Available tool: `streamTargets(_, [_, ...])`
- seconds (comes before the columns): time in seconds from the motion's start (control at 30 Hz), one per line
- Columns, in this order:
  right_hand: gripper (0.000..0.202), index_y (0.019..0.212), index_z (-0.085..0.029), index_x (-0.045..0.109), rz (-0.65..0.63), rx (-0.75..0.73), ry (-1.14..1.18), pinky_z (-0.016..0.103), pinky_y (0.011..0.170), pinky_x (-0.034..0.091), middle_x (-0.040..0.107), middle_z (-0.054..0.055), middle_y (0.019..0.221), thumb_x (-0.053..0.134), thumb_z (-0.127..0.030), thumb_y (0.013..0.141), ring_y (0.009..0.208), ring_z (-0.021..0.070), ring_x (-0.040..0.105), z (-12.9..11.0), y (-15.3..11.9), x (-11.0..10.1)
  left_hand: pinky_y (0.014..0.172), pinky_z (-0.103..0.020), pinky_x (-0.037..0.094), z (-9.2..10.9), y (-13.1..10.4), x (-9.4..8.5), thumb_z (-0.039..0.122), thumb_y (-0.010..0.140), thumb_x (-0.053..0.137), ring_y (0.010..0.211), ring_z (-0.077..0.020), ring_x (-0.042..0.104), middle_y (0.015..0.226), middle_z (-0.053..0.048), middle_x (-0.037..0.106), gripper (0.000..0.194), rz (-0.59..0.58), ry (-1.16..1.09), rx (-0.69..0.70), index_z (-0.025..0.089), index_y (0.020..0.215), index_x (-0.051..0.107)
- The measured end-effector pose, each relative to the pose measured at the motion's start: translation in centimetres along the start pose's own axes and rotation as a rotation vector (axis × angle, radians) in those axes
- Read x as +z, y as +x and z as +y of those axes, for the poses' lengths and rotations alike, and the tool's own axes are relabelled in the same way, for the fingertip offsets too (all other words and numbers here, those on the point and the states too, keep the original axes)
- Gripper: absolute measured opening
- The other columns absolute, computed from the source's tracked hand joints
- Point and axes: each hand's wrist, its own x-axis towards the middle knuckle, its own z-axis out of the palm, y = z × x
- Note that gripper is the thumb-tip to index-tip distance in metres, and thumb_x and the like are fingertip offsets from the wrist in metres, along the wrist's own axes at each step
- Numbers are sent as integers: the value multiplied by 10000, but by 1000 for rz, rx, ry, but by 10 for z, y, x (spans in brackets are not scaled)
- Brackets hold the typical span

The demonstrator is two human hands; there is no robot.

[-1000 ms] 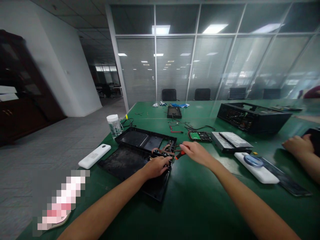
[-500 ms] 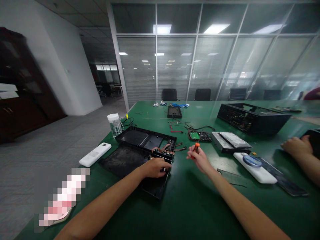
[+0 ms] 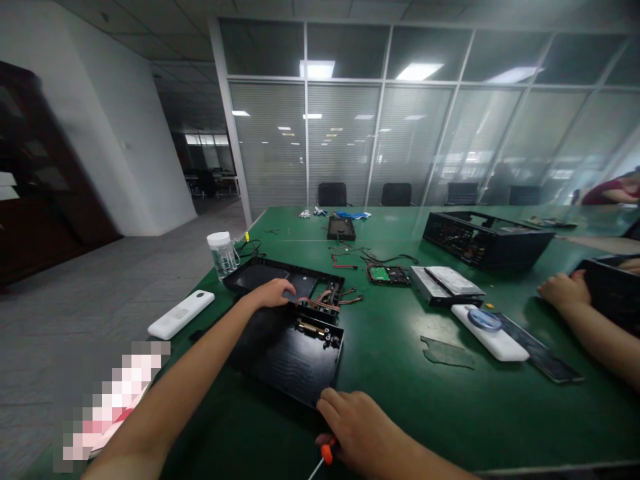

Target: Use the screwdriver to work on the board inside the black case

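Observation:
A black panel (image 3: 295,360) lies on the green table with small metal parts near its upper right corner. Behind it is a black open case (image 3: 305,281) with a bundle of wires (image 3: 327,300) at its right end. My left hand (image 3: 274,293) is at the panel's far edge beside the case, fingers bent; its fingertips are partly hidden. My right hand (image 3: 357,420) is closed at the panel's near right corner and also holds an orange screwdriver (image 3: 327,453), its shaft pointing down and left.
A bottle (image 3: 221,255) and a white device (image 3: 181,315) stand left. To the right are a circuit board (image 3: 387,274), a silver drive (image 3: 447,285), a clear sheet (image 3: 447,352), another white device (image 3: 490,333) and a black chassis (image 3: 487,239). Another person's hand (image 3: 567,291) grips a black object.
My left hand has moved back and left from the metal parts to the panel's far edge. My right hand has come down to the near corner with the screwdriver. The panel has shifted.

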Motion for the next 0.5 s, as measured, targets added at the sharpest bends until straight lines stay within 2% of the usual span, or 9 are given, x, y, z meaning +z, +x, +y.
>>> streamTargets(0.07, [141, 815, -191, 518, 16, 75, -47, 271, 479, 372, 595, 15, 811, 577, -306, 758, 622, 167, 566, -2, -15, 6, 761, -206, 429, -13, 5, 3, 191, 669, 643, 863, -150, 577, 950, -14, 632, 290, -164, -1, -44, 178, 959, 630])
streamTargets(0.13, [125, 781, -197, 510, 56, 129, -63, 271, 472, 362, 597, 12, 803, 598, -274, 736, 621, 166, 567, -1, -29, 9, 702, -205, 432, -16, 8, 8, 241, 656, 678, 807, -156, 587, 875, -10, 640, 259, -239, 60, -39, 178, 905, 640])
streamTargets(0.23, [90, 778, -202, 505, 84, 199, -35, 265, 491, 366, 599, 13, 821, 584, -220, 738, 651, 164, 571, -1, -44, 11, 729, -223, 419, -5, 11, 12, 209, 681, 670, 844, -176, 581, 863, -30, 631, 174, -183, 230, 83, 175, 847, 634])
streamTargets(0.3, [64, 784, -204, 507, 68, 242, -9, 262, 512, 373, 597, 17, 842, 555, -186, 747, 677, 166, 572, 0, -46, 10, 746, -235, 415, 8, 10, 8, 173, 707, 647, 873, -184, 575, 895, -47, 622, 168, -134, 319, 172, 174, 872, 619])
streamTargets(0.4, [70, 840, -206, 520, 43, 291, 30, 261, 568, 396, 587, 32, 941, 513, -180, 776, 744, 168, 575, 5, -37, 6, 734, -243, 417, 32, 5, -10, 179, 727, 639, 855, -186, 576, 878, -50, 611, 174, -111, 393, 246, 172, 896, 597])
streamTargets(0.5, [95, 894, -199, 539, 2, 318, 48, 260, 625, 419, 578, 44, 963, 502, -209, 808, 783, 162, 571, 22, -15, 1, 723, -238, 415, 60, -8, -38, 205, 742, 634, 843, -179, 572, 855, -37, 598, 147, -88, 427, 280, 178, 877, 582])
